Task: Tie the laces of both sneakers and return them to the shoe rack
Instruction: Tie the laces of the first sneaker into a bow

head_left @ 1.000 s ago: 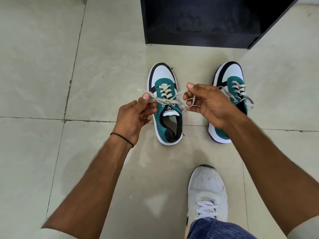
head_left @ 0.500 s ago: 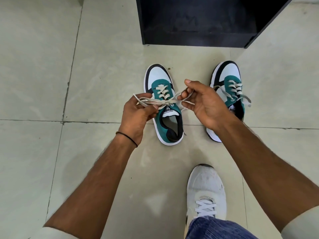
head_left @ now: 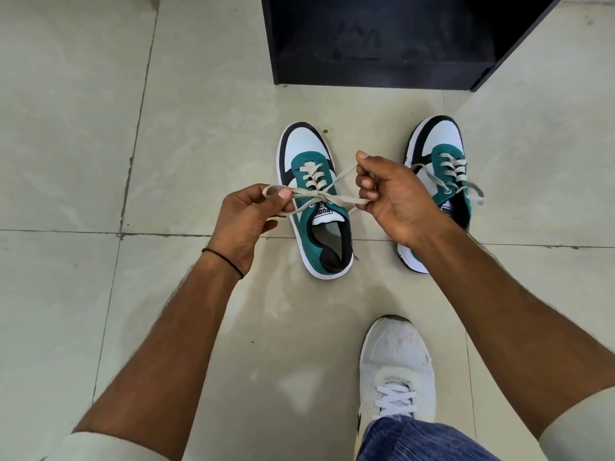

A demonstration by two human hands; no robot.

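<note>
Two teal, white and black sneakers stand on the tiled floor, toes pointing away from me. Over the left sneaker my left hand pinches a loop of its beige lace between thumb and fingers. My right hand grips the other loop, and a knot sits between the two hands above the tongue. The right sneaker is partly hidden behind my right hand; its laces lie in a bow on top. The black shoe rack stands just beyond the sneakers.
My own foot in a white shoe is planted on the floor at the lower right, below a blue trouser leg. Pale floor tiles spread out to the left.
Both hands have drawn apart sideways, pulling the lace loops outward, so the bow on the left sneaker has tightened to a small knot.
</note>
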